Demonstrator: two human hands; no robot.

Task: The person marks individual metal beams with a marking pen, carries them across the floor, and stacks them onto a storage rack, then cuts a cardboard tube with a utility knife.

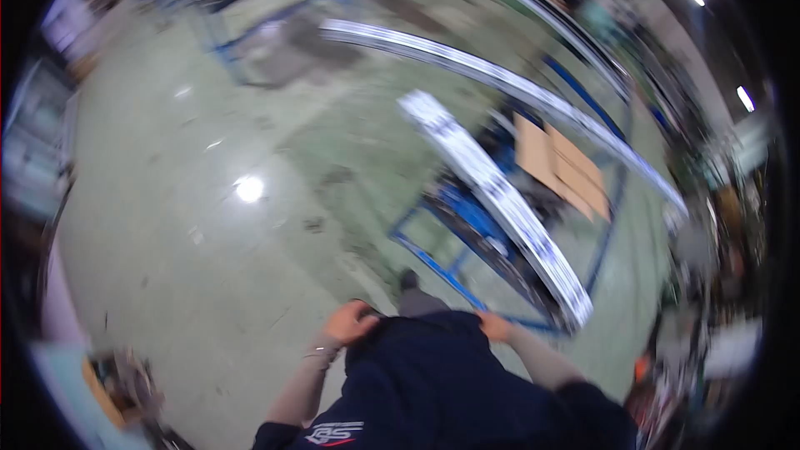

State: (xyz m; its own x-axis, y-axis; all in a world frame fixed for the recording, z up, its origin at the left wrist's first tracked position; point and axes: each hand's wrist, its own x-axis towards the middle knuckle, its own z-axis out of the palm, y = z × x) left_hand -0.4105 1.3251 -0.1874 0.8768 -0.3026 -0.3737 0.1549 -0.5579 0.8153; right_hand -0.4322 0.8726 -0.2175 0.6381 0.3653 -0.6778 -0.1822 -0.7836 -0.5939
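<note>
My left hand (351, 322) is at the lower edge of the dark navy shirt (450, 375), its fingers curled closed around the fabric. On the other side, my right hand (494, 327) grips the same hem, though its fingertips are partly hidden by the cloth. Ahead and to the right, a long bundle of silvery metal profiles (508, 208) lies across a blue metal frame (442, 271), apart from both hands. The view is smeared by motion.
Brown cardboard pieces (560, 165) lie beside the bundle. A second long profile (500, 79) stretches behind. More blue framework (225, 50) stands at the far left. Cluttered shelving (725, 242) lines the right side. Green floor (192, 225) spreads to the left.
</note>
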